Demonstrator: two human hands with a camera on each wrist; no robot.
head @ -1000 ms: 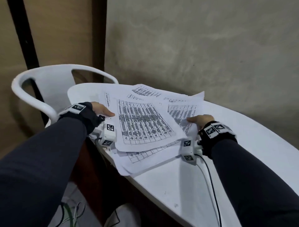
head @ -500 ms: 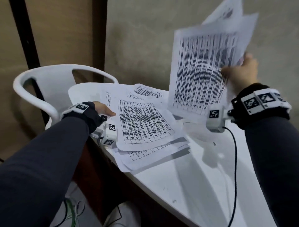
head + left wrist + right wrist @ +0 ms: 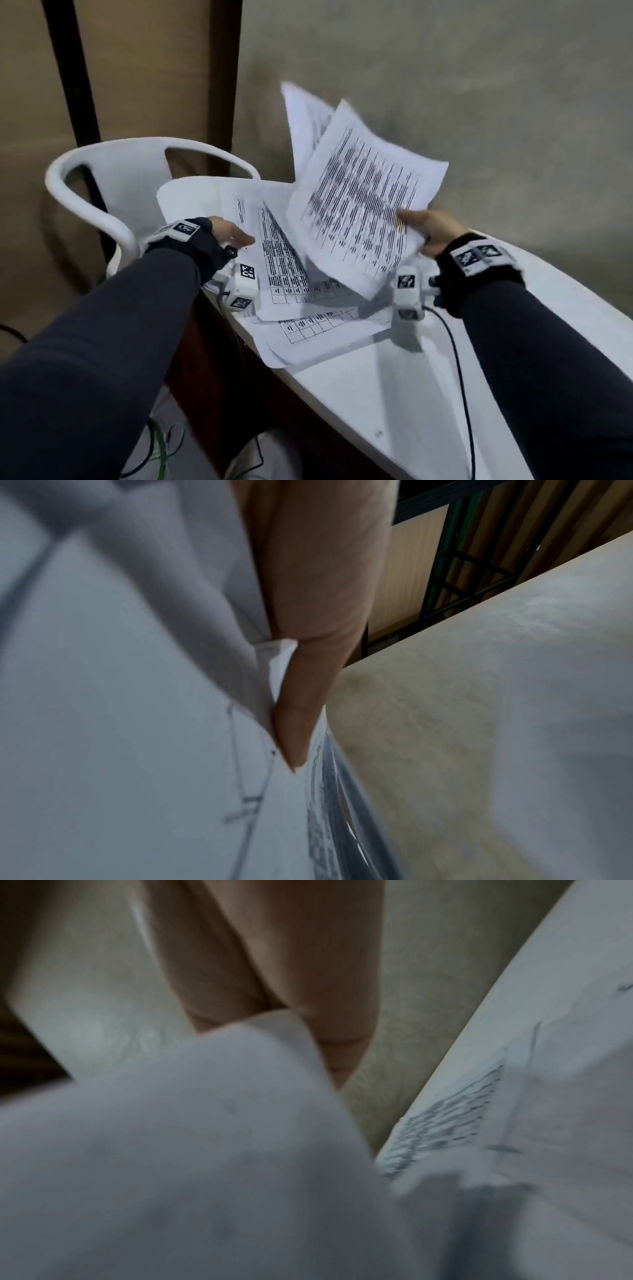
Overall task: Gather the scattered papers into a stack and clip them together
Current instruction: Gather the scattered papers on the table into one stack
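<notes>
Printed sheets lie in a loose pile [image 3: 291,284] on the left end of the white table [image 3: 376,394], their lower edges hanging over its rim. My left hand [image 3: 231,233] holds the pile's left edge; in the left wrist view the thumb [image 3: 301,723] presses on top of the sheets [image 3: 120,723]. My right hand [image 3: 428,224] grips a few lifted sheets [image 3: 363,202] by their right edge. They tilt in the air over the pile's right side, one sheet [image 3: 305,126] fanning up behind. The right wrist view is blurred: fingers [image 3: 301,988] behind held paper [image 3: 171,1150].
A white plastic chair [image 3: 113,178] stands just left of the table end. A grey wall [image 3: 445,85] runs close behind the table. A black cable [image 3: 459,359] trails from my right wrist across the table's bare near part. More cables lie on the floor [image 3: 161,452].
My right hand picked up sheets from the pile's right side, swung them high, and has now brought them down and left over the pile. My left hand has stayed put.
</notes>
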